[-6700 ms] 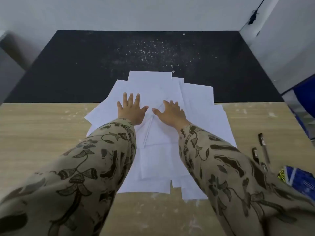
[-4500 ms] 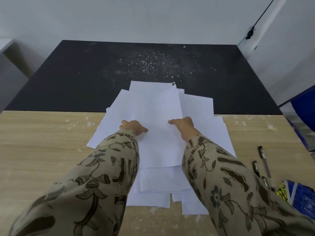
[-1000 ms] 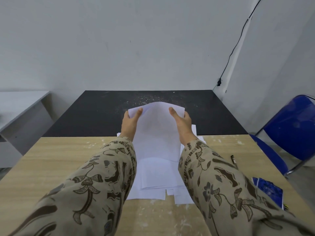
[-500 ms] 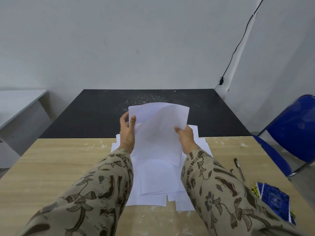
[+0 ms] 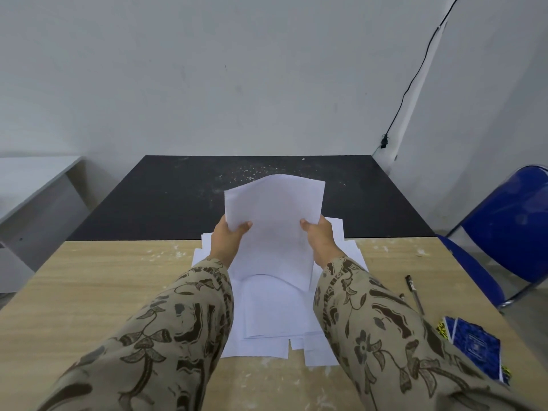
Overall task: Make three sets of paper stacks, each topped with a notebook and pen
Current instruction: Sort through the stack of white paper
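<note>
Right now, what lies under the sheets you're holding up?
The held sheets, gripped by the left hand and right hand, hang over loose paper spread on the wooden table. Anything beneath that paper is covered.

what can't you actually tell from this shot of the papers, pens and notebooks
1. Head view: sheet count in the held sheaf, gripped by left hand and right hand; edges too thin.
2. Head view: extent of the paper pile; held sheaf and both sleeves cover it.
3. Head view: number of pens and notebooks; the right sleeve overlaps them.
</note>
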